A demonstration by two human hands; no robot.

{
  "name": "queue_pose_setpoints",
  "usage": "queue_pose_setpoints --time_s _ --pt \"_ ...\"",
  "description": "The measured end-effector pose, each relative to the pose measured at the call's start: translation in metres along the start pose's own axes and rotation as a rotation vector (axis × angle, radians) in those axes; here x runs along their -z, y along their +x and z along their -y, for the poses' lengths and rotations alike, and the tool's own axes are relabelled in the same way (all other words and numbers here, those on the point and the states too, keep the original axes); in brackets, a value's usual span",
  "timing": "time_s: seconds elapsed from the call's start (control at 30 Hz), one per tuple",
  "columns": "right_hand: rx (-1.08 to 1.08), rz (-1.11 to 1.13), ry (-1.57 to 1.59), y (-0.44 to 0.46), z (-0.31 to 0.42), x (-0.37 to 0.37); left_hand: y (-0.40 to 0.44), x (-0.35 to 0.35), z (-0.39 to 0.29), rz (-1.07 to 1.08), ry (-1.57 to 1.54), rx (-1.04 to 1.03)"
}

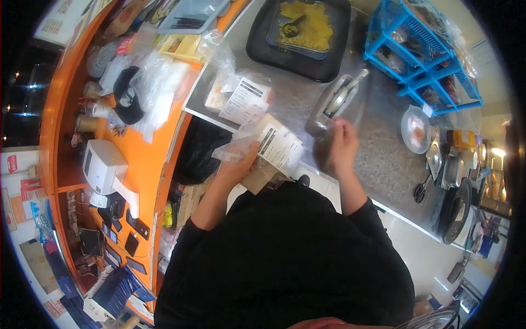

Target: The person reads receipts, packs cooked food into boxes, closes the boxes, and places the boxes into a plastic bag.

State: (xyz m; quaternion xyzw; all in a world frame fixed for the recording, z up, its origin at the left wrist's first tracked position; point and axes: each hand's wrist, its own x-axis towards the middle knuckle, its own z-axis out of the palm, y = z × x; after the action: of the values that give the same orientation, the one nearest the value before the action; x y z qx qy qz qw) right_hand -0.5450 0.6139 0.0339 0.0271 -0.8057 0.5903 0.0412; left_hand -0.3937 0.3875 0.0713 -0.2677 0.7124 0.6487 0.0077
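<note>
My left hand (241,164) grips a box in a clear plastic bag (262,176), and a printed paper slip (280,147) lies on its top. Just off the near end of a tape dispenser (337,104) on the metal counter, my right hand (344,143) is closed in a pinch. Whatever those fingertips hold, if anything, is too small to make out. Beyond my left hand, another bagged package (219,96) with a printed slip (245,103) sits at the counter's edge.
A black tray (257,46) with a container of yellow food (307,27) stands at the back. Blue baskets (402,52), a clear-lidded bowl (416,129) and scissors (419,192) are on the right. The orange counter (143,164) on the left carries a receipt printer (104,164) and several phones.
</note>
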Motion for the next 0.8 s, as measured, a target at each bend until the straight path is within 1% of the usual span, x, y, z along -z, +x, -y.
queue_pose_setpoints --time_s 0.1,0.17,0.2,0.3,0.37,0.4,0.43,0.47,0.53,0.57,0.67,0.73,0.8 --pt "-0.391 0.252 -0.034 0.024 -0.01 0.006 0.001 -0.002 -0.008 0.014 0.043 -0.032" --pt "-0.406 0.241 0.096 0.03 -0.007 -0.003 0.007 -0.002 -0.001 0.003 0.068 -0.068" --pt "-0.414 0.24 0.16 0.03 -0.002 -0.008 0.006 -0.002 -0.001 0.01 0.072 -0.045" --pt "-0.424 0.205 0.178 0.016 0.036 -0.005 0.005 0.0 -0.005 0.026 0.09 0.01" --pt "-0.401 0.259 0.208 -0.002 0.032 -0.002 0.006 0.001 -0.007 0.044 0.098 0.033" --pt "-0.392 0.285 0.22 -0.01 0.028 0.0 0.007 0.0 -0.003 0.026 0.144 0.007" --pt "-0.414 0.386 -0.061 -0.013 0.018 0.005 0.01 0.0 0.003 0.008 0.19 -0.021" --pt "-0.385 0.404 -0.273 -0.014 0.008 0.009 0.013 -0.001 0.006 -0.012 0.236 -0.053" --pt "-0.309 0.432 -0.694 -0.011 -0.003 0.015 0.016 0.0 0.005 0.026 0.284 -0.091" --pt "-0.358 0.515 -0.658 -0.008 -0.007 0.021 0.018 0.001 0.004 0.039 0.309 -0.109" --pt "-0.297 0.592 -0.181 -0.004 -0.001 0.033 0.015 -0.001 0.007 0.046 0.1 -0.087" --pt "0.037 0.703 -0.019 0.006 0.051 0.029 0.01 0.0 -0.007 0.052 0.145 -0.081" --pt "0.144 0.85 0.115 0.015 0.086 0.008 0.011 -0.001 -0.011 0.047 0.173 -0.103"
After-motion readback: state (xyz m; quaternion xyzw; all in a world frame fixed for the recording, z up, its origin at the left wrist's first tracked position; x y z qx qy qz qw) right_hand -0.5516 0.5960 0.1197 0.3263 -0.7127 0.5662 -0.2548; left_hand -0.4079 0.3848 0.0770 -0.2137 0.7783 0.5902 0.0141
